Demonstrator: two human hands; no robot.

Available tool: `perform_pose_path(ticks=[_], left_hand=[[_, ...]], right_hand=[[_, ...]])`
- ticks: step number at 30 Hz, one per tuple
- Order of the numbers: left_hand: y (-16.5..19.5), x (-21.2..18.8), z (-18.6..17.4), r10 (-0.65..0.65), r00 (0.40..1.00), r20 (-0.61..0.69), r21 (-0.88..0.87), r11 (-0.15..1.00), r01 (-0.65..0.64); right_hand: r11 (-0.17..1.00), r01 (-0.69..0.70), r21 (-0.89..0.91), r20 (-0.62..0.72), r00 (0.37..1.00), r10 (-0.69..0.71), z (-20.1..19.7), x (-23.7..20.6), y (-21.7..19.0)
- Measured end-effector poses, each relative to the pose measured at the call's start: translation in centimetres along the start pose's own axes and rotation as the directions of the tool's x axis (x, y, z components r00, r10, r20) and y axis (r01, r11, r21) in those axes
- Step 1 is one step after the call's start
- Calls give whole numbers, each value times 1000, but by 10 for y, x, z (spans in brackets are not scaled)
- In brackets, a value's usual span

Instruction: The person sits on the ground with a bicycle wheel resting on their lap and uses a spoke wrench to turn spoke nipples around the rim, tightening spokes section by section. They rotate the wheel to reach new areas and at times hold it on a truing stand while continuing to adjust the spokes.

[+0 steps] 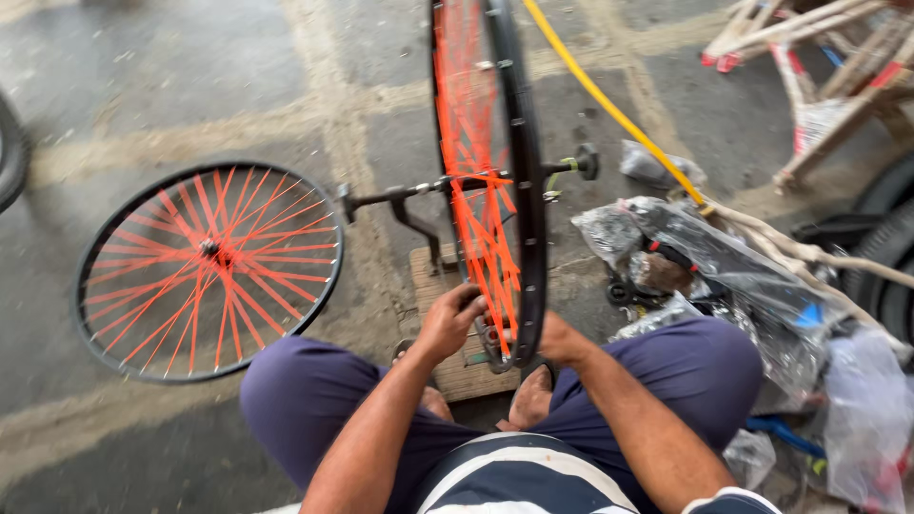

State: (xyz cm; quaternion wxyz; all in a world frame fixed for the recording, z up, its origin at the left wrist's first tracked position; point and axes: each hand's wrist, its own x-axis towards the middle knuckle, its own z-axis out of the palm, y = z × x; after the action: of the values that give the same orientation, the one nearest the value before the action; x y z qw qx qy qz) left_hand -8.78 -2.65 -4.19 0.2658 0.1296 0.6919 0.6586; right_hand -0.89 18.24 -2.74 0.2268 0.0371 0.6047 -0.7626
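Note:
A black bicycle rim [526,190] with orange spokes [473,162] stands upright on a truing stand [400,202], edge-on to me between my knees. My left hand [449,321] is closed on the spokes near the rim's lower left side. My right hand [559,340] rests against the rim's lower right side, mostly hidden behind the rim. Whether either hand holds a small tool I cannot tell.
A second black wheel [208,270] with orange spokes lies flat on the concrete floor at left. Crumpled plastic bags [705,257] with parts sit at right, along with a yellow hose [609,105], wooden frames [819,67] and tyres [890,247]. A wooden block [436,276] lies under the stand.

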Motion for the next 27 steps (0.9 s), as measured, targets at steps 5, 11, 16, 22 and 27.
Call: perform_pose_path(ticks=[5, 11, 16, 22, 27], left_hand=[[6, -4, 2, -25, 1000, -11, 12, 1000, 25], [-2, -9, 6, -37, 998, 43, -67, 997, 40], [-14, -11, 10, -85, 985, 152, -256, 959, 122], [-17, -14, 2, -95, 955, 280, -49, 992, 113], [-14, -13, -3, -61, 878, 474, -285, 933, 219]], right_hand=[[865, 112, -490, -132, 971, -200, 16, -6, -20], [882, 35, -470, -191, 971, -141, 20, -8, -21], [997, -75, -9, -28, 997, 74, -6, -8, 1], [903, -5, -430, -56, 998, -21, -25, -8, 20], [967, -54, -249, -69, 997, 38, -33, -9, 10]])
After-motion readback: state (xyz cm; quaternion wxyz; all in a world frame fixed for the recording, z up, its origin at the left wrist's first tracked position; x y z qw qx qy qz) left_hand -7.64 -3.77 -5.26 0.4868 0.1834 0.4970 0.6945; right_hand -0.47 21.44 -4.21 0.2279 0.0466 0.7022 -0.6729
